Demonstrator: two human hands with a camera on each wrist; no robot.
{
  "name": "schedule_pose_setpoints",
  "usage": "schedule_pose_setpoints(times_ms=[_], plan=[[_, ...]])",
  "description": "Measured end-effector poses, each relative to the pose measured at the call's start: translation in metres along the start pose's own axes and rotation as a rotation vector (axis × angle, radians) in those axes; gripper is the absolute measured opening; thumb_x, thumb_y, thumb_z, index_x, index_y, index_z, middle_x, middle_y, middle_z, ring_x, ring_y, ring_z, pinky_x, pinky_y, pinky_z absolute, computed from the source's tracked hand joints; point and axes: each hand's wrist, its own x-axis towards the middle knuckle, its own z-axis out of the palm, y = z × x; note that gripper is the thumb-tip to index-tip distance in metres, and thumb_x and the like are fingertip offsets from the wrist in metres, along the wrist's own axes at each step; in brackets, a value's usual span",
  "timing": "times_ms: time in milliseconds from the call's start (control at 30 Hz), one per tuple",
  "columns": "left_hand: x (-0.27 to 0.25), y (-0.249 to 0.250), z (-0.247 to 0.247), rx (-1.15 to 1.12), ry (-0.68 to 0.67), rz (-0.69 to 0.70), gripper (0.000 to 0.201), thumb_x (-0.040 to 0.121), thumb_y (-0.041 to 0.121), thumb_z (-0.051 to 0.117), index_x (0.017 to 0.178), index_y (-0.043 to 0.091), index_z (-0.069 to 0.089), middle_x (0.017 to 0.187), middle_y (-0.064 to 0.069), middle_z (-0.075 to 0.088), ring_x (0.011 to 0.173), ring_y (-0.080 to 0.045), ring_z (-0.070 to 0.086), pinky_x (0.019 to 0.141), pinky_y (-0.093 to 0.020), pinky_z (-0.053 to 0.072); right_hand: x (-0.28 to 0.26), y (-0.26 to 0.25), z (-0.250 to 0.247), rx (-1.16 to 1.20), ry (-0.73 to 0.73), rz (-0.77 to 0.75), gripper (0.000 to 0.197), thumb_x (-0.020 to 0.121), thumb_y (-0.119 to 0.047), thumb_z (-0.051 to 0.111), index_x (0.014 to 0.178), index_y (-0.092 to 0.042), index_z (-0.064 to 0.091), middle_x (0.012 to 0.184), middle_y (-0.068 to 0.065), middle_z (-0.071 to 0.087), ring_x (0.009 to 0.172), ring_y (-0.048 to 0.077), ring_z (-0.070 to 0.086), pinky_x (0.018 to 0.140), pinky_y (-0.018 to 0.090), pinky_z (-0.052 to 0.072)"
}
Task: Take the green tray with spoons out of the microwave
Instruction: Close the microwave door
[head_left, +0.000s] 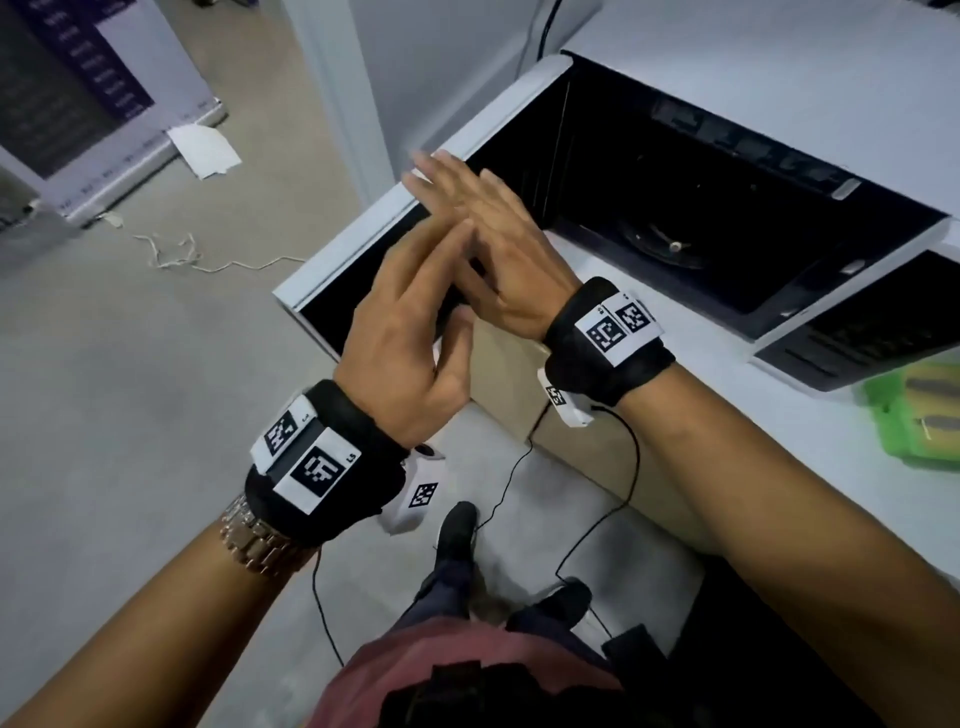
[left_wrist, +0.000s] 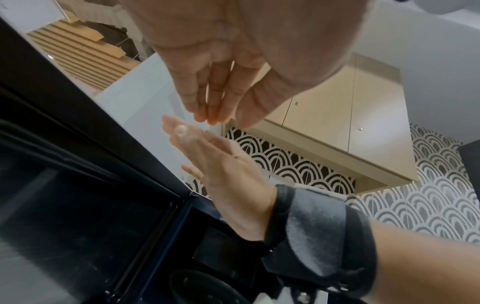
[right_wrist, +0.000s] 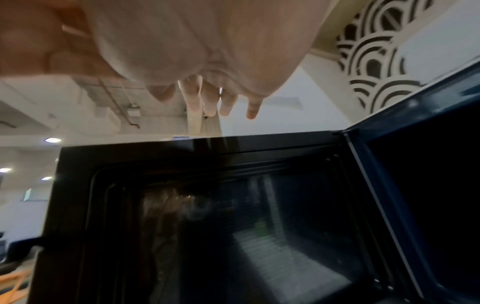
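The green tray (head_left: 893, 415) with spoons in its slots lies on the white counter at the far right, in front of the microwave's control panel. The microwave (head_left: 779, 78) stands open, its door (head_left: 337, 270) swung out to the left. Both hands hover by the door's top edge, one crossing over the other. My left hand (head_left: 441, 270) has straight fingers and holds nothing. My right hand (head_left: 457, 218) lies flat with fingers spread, also holding nothing. In the wrist views the left hand (left_wrist: 215, 98) and right hand (right_wrist: 215, 98) show loose, straight fingers above the dark door glass (right_wrist: 207, 205).
The dark cavity (head_left: 701, 171) shows only the turntable hub (head_left: 675, 247). The white counter (head_left: 753, 415) runs along the right. Thin black cables (head_left: 628, 467) hang from the wrists over the grey floor (head_left: 130, 415). Patterned wall and beige cupboards (left_wrist: 363, 123) rise behind.
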Motion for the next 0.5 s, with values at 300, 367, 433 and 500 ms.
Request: schedule_pose_setpoints(times_ms=[300,367,433,500], plan=[[-0.014,0.0,-0.014,0.029,-0.058,0.015,0.056,0.078,-0.005,0.058,0.134,-0.008,0.051,0.141,-0.021,0.05,0.134,-0.031,0.047,0.114,-0.034,0.037,-0.001,0.001,0.016,-0.092,-0.059,-0.029,0.054,0.104,-0.038,0.037,0.152,-0.014,0.045,0.16,0.007,0.04,0.153,0.025,0.028,0.123,0.055,0.017],[-0.017,0.007,-0.019,0.022,-0.082,0.013,0.057,0.079,-0.003,0.058,0.135,-0.006,0.051,0.141,-0.018,0.051,0.133,-0.028,0.048,0.113,-0.033,0.038,-0.011,0.002,0.011,-0.062,-0.044,-0.024,0.053,0.105,-0.04,0.038,0.15,-0.013,0.047,0.16,0.007,0.042,0.153,0.025,0.029,0.123,0.056,0.017],[-0.021,0.013,-0.024,0.015,-0.108,0.019,0.056,0.081,0.0,0.059,0.136,-0.004,0.051,0.141,-0.015,0.051,0.132,-0.025,0.05,0.111,-0.034,0.04,-0.023,0.004,0.005,-0.028,-0.025,-0.023,0.052,0.105,-0.039,0.038,0.148,-0.012,0.05,0.158,0.009,0.043,0.152,0.027,0.03,0.122,0.058,0.017],[-0.028,0.018,-0.027,0.011,-0.143,0.048,0.054,0.082,0.002,0.059,0.135,-0.004,0.052,0.141,-0.013,0.052,0.131,-0.023,0.051,0.11,-0.038,0.042,-0.036,0.007,0.0,-0.014,-0.003,-0.021,0.048,0.106,-0.036,0.04,0.145,-0.01,0.053,0.157,0.01,0.045,0.152,0.028,0.032,0.121,0.059,0.02]])
